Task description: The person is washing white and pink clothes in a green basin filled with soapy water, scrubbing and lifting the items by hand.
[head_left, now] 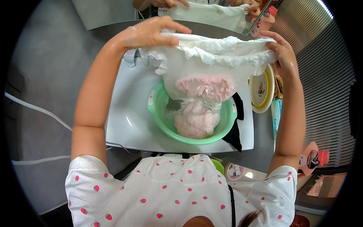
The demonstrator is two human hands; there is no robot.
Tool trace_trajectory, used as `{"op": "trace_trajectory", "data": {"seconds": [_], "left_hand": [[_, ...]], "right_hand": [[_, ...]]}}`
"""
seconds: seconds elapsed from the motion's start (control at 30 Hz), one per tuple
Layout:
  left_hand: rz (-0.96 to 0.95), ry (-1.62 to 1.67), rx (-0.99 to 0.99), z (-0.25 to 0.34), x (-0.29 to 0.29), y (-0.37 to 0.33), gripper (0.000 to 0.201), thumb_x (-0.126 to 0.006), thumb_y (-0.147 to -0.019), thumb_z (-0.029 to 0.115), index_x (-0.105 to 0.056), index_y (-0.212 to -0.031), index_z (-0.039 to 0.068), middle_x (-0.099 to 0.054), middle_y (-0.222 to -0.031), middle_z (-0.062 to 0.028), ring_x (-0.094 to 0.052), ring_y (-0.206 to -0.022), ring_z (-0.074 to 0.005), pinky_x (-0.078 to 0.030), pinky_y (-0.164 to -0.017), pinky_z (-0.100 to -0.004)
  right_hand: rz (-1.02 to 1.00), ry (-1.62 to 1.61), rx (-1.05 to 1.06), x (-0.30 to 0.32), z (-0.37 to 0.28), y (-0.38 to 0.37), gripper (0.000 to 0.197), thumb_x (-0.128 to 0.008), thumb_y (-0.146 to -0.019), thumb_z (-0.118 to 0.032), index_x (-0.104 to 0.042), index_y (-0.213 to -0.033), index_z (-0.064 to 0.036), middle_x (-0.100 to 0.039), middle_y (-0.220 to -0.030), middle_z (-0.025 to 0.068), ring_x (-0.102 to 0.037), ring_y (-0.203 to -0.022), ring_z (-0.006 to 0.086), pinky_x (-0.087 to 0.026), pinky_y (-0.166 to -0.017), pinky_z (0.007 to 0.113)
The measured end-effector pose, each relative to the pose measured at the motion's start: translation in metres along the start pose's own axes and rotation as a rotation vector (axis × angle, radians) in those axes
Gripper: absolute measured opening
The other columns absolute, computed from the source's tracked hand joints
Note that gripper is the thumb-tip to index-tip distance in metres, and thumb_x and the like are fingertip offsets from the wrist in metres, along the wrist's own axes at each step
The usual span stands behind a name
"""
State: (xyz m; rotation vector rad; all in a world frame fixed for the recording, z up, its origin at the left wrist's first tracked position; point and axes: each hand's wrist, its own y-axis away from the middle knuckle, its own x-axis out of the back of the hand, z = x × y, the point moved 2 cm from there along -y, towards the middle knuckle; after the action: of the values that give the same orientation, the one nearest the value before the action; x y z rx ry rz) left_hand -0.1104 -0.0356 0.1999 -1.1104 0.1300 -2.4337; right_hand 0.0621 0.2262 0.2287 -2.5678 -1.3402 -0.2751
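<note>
A wet white ruffled garment (211,56) is stretched between my two hands above a green basin (152,109). A pink frill in an oval shape shows on its lower part, and the hem reaches down to the basin. My left hand (151,34) has the left end of its upper edge between thumb and fingers, slightly smeared by motion. At the right end, my right hand (281,53) pinches the frilled edge. Inside the basin, a bunched pale pink and white cloth (196,121) lies beside a little sudsy water.
The basin stands in a white sink (128,117), with a tap (129,56) behind my left forearm. Black cloth (233,136) lies at the basin's right. Further right are a yellow-rimmed bowl (261,89) and a blue-white packet (276,113). A mirror (113,15) rises behind.
</note>
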Motion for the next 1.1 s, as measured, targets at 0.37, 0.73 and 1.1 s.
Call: {"op": "trace_trajectory", "data": {"seconds": [0.37,0.73,1.1], "left_hand": [[-0.078,0.412,0.180,-0.034,-0.011,-0.002,0.025,-0.054,-0.075,0.021,-0.052,-0.091,0.002,-0.052,-0.093,-0.0005,-0.049,-0.087,-0.0107,-0.040,-0.074,-0.0240],[0.326,1.852,0.335,-0.096,-0.154,-0.003,0.029,-0.046,-0.080,0.035,-0.051,-0.084,0.007,-0.055,-0.078,-0.0046,-0.055,-0.073,-0.0177,-0.045,-0.069,-0.0335],[0.535,1.863,0.591,-0.065,-0.185,0.014,0.054,-0.033,-0.079,0.052,-0.046,-0.098,0.003,-0.053,-0.086,-0.0082,-0.052,-0.074,-0.0202,-0.043,-0.074,-0.0339]], "right_hand": [[-0.572,0.728,-0.135,0.006,0.015,0.006,0.017,-0.064,-0.067,-0.018,-0.060,-0.077,-0.0039,-0.053,-0.060,-0.0012,-0.045,-0.051,0.0069,-0.039,-0.044,0.021],[-0.344,-0.145,-0.267,-0.092,0.148,0.029,0.025,-0.048,-0.080,-0.026,-0.043,-0.096,-0.0077,-0.051,-0.085,0.0028,-0.049,-0.081,0.0126,-0.040,-0.073,0.030],[-0.178,-0.421,-0.101,-0.106,0.143,0.045,0.020,-0.061,-0.062,0.000,-0.045,-0.073,-0.0041,-0.045,-0.096,0.0043,-0.051,-0.074,0.0123,-0.044,-0.064,0.023]]}}
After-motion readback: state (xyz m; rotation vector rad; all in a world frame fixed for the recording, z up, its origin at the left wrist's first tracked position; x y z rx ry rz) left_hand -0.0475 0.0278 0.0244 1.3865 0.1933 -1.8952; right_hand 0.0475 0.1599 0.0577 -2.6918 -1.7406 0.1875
